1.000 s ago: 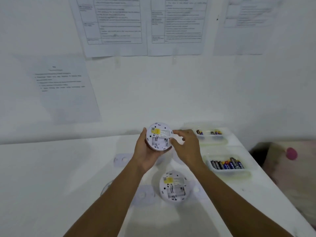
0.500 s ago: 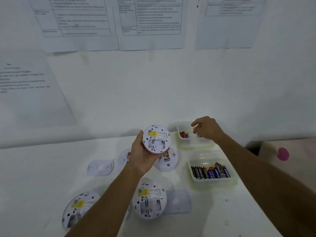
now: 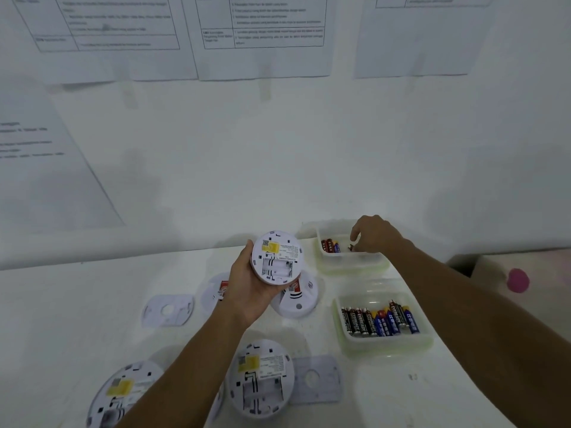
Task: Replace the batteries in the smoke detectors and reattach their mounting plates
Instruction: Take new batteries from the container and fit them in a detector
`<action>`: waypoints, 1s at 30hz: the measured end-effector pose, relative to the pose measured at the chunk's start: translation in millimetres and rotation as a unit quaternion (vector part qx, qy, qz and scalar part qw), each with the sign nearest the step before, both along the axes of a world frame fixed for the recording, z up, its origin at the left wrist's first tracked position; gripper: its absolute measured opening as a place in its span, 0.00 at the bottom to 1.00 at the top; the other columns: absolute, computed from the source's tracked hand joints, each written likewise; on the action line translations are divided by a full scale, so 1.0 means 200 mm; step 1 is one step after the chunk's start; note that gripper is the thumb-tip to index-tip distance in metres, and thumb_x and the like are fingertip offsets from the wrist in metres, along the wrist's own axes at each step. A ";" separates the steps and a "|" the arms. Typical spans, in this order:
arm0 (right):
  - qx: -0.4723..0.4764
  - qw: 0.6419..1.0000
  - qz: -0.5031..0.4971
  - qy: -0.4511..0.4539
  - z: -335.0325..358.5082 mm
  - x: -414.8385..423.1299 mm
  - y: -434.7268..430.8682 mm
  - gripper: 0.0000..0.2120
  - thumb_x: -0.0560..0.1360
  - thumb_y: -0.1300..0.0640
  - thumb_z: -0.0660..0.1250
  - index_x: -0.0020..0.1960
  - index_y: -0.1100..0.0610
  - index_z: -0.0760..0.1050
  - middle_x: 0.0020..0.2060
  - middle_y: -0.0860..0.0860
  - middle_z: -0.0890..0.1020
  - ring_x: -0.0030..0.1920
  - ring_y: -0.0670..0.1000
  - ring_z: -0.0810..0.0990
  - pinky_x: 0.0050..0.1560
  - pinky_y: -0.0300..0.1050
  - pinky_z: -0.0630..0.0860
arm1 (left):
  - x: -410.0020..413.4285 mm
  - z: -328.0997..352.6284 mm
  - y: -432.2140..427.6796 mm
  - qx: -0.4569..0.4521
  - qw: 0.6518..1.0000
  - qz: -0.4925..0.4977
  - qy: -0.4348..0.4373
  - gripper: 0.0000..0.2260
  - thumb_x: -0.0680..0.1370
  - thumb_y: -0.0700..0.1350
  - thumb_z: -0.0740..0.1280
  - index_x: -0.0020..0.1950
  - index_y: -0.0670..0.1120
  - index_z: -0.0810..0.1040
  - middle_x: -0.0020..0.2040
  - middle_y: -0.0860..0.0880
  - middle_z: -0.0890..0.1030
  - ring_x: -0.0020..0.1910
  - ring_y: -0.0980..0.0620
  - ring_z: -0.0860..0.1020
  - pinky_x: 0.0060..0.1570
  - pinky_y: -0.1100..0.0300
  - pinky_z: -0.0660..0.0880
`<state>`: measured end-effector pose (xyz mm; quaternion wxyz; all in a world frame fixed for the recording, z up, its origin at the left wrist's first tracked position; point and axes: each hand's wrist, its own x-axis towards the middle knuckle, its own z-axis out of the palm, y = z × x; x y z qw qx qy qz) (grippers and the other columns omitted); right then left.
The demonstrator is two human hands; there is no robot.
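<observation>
Above the white surface [image 3: 61, 304], the left hand [image 3: 250, 290] wraps its grip round a smoke detector [image 3: 276, 257], battery bay empty. The right hand [image 3: 375, 234] has left it for the far tray [image 3: 355, 268], fingers curled by a battery [image 3: 350, 247]; whether that grip holds it is unclear. New cells likely come next.

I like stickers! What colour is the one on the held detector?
The sticker is yellow; head view shows it.

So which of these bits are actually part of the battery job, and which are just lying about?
Part of the job:
- smoke detector, gripped by the left hand
- right hand reaching into the far tray
- batteries in the near tray
- other detectors on the table
- mounting plates

Just lying about:
- wall papers
- pink object
</observation>
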<state>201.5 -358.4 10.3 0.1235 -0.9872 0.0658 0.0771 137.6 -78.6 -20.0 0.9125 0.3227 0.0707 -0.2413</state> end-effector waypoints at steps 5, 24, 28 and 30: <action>0.086 0.996 -0.004 -0.009 0.02 0.01 0.01 0.07 0.68 0.59 0.75 0.46 0.53 0.83 0.39 0.49 0.83 0.37 0.52 0.82 0.42 0.43 0.79 | 0.00 0.00 0.01 -0.008 1.000 0.003 -0.002 0.23 0.83 0.57 0.53 0.67 0.43 0.76 0.63 0.38 0.79 0.65 0.38 0.75 0.62 0.39 0.72; 0.452 0.849 0.006 -0.273 0.06 -0.60 0.62 0.06 0.71 0.60 0.74 0.39 0.54 0.77 0.35 0.47 0.83 0.35 0.45 0.79 0.38 0.37 0.74 | -0.14 0.15 -0.05 -0.051 0.998 0.035 -0.017 0.26 0.81 0.57 0.54 0.70 0.40 0.72 0.65 0.36 0.77 0.62 0.39 0.76 0.64 0.45 0.71; 0.381 0.856 -0.013 -0.349 -0.02 -0.64 0.69 0.09 0.71 0.58 0.74 0.37 0.50 0.76 0.36 0.45 0.79 0.36 0.40 0.73 0.38 0.33 0.68 | -0.16 0.14 -0.05 -0.026 0.998 0.052 -0.029 0.29 0.81 0.61 0.53 0.71 0.42 0.72 0.64 0.37 0.78 0.64 0.39 0.75 0.58 0.47 0.75; 0.342 0.864 -0.017 -0.368 -0.04 -0.65 0.73 0.06 0.72 0.55 0.74 0.38 0.51 0.78 0.39 0.46 0.78 0.40 0.39 0.73 0.40 0.34 0.67 | -0.16 0.14 -0.05 -0.015 0.998 0.059 -0.033 0.29 0.81 0.62 0.53 0.71 0.43 0.72 0.65 0.38 0.78 0.67 0.39 0.74 0.63 0.46 0.72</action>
